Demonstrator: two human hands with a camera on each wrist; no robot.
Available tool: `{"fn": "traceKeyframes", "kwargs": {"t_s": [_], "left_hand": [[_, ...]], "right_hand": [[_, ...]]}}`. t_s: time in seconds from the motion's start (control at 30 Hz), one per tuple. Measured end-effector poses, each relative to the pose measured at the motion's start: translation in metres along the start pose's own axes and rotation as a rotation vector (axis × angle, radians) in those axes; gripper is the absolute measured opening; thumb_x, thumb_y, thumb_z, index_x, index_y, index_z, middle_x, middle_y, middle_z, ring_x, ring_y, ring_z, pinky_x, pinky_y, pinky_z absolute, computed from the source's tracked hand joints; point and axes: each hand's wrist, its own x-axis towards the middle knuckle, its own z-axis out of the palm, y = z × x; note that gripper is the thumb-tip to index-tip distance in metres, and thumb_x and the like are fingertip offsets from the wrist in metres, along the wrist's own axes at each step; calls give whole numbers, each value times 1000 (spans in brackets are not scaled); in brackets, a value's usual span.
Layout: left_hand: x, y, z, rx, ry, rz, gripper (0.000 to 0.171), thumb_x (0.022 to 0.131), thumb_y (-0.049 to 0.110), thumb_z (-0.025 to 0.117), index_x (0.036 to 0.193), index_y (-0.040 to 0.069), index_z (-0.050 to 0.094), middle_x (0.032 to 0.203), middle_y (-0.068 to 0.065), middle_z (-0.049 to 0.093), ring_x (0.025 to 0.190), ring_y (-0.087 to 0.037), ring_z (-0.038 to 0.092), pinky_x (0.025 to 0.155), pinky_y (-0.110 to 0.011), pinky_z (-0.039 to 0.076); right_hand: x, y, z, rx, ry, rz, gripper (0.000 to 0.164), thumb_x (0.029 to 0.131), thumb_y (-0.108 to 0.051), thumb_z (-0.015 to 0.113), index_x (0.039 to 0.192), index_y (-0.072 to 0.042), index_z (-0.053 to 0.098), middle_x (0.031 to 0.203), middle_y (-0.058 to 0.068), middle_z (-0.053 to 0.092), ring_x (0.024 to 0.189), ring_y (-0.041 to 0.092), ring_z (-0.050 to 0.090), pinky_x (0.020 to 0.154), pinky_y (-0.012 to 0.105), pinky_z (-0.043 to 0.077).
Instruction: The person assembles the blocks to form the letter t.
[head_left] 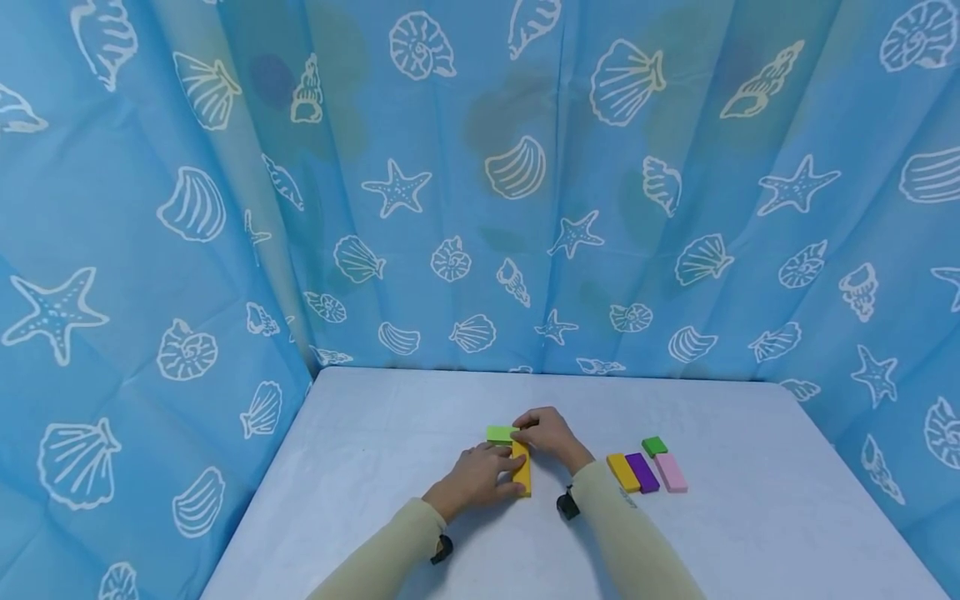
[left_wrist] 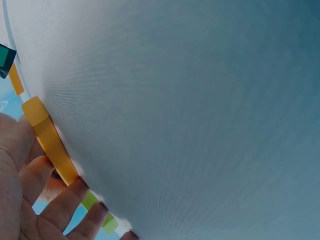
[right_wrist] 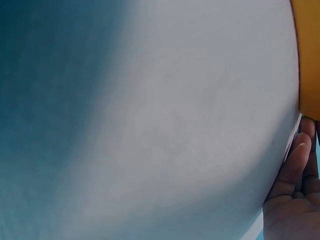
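An orange-yellow rectangular block (head_left: 526, 477) lies lengthwise on the white table, its far end meeting a light green block (head_left: 501, 434) that lies crosswise. My left hand (head_left: 480, 477) holds the orange-yellow block, with the thumb near its close end and the fingers along its left part. In the left wrist view, fingertips (left_wrist: 76, 187) touch this block and reach towards the light green one. My right hand (head_left: 550, 434) pinches at the right end of the light green block, where the two blocks meet; its fingers cover that corner. Its thumb and curled fingers show at the right wrist view's edge.
Right of the right forearm lie another orange-yellow block (head_left: 623, 472), a purple block (head_left: 642, 472), a pink block (head_left: 671, 473) and a small green block (head_left: 655, 447). A blue shell-patterned curtain (head_left: 450, 208) surrounds the far side of the white table (head_left: 390, 417).
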Motion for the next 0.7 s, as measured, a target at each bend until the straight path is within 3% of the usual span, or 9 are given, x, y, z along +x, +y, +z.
{"fn": "traceKeyframes", "kwargs": {"t_s": [0.7], "left_hand": [[0, 0, 0, -13, 10, 6, 55, 91, 53, 63, 140, 30, 56, 143, -2, 57, 134, -31, 50, 105, -56, 44]], "right_hand": [[-1, 2, -2, 25, -14, -3, 14, 90, -16, 72, 102, -11, 76, 102, 4, 71, 91, 20, 59, 92, 39, 54]]}}
